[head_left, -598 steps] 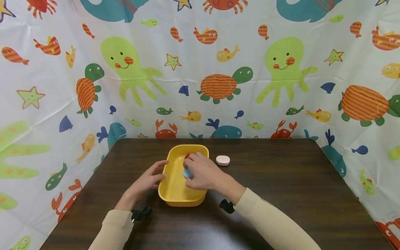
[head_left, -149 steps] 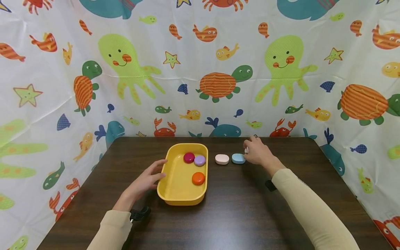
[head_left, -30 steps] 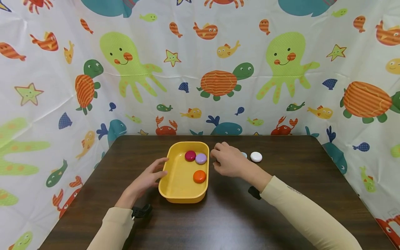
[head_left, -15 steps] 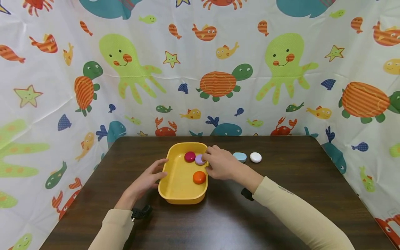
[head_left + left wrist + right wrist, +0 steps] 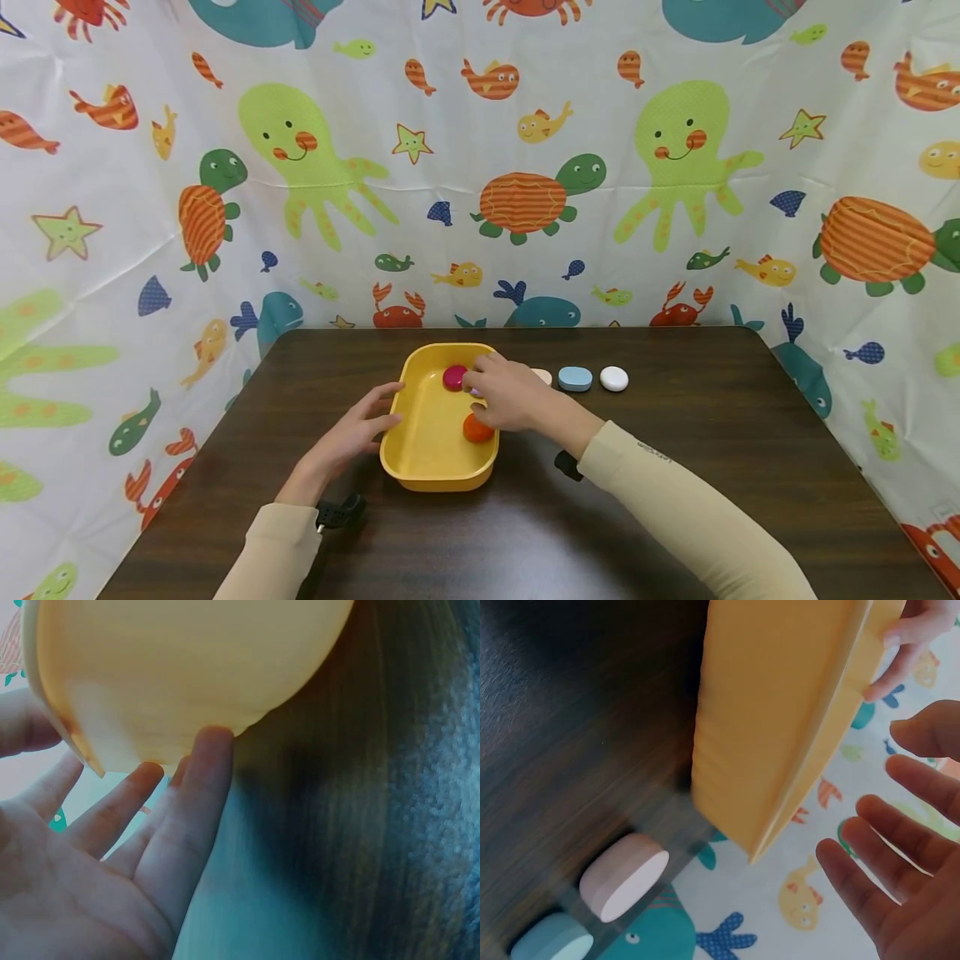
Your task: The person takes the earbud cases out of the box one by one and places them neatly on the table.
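A yellow plastic tub (image 5: 420,454) holds a magenta rounded piece (image 5: 453,377), a lilac one (image 5: 474,392) mostly hidden by a hand, and an orange one (image 5: 477,429). My left hand (image 5: 360,429) rests at the tub's left side. In the left wrist view its nearly straight fingers (image 5: 202,780) touch the outer wall. My right hand (image 5: 510,396) reaches over the tub's right rim, near the lilac piece. Seen from the right wrist, its fingers (image 5: 855,877) are spread and relaxed, holding nothing.
Right of the tub, a pale pink oval piece (image 5: 543,377), a light blue oval (image 5: 575,379) and a white round one (image 5: 613,379) stand in a row on the dark wooden table (image 5: 675,450). A sea-animal curtain (image 5: 450,167) hangs behind.
Five seconds ago my right hand held the white piece, which now lies beside the blue one. Within the last second that hand moved left from near the pink piece to over the tub.
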`<state>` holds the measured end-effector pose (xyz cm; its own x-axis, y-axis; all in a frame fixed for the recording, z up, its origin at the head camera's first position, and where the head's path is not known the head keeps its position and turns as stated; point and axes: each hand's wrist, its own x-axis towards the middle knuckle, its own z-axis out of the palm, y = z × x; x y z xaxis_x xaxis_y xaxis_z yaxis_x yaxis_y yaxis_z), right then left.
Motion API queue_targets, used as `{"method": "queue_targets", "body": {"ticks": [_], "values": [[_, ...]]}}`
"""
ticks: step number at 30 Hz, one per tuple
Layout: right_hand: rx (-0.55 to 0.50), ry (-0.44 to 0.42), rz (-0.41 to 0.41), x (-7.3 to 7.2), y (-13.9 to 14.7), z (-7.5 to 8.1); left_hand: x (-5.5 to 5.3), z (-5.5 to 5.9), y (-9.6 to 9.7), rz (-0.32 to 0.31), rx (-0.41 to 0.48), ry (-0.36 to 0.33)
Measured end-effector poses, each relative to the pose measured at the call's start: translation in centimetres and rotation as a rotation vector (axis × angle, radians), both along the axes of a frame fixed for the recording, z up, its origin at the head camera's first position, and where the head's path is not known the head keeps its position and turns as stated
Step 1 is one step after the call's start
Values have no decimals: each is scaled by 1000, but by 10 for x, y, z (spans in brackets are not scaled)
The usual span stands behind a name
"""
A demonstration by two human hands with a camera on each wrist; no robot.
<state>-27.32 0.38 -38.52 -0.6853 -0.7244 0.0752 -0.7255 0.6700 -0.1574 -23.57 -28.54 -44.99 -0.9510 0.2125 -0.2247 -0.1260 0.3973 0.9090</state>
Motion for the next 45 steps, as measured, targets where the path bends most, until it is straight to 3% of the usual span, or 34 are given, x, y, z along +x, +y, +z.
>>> {"method": "queue_targets", "body": {"ticks": [16,26,45], "values": [[80,-50,-12,-1,-27,-16,-1,-1,-1,2,-3,2],[183,-19,-11,1,-41,-31,0,1,-2,4,-6,8],[252,-40,-11,8,-49,-45,1,1,1,-4,-7,7]]}}
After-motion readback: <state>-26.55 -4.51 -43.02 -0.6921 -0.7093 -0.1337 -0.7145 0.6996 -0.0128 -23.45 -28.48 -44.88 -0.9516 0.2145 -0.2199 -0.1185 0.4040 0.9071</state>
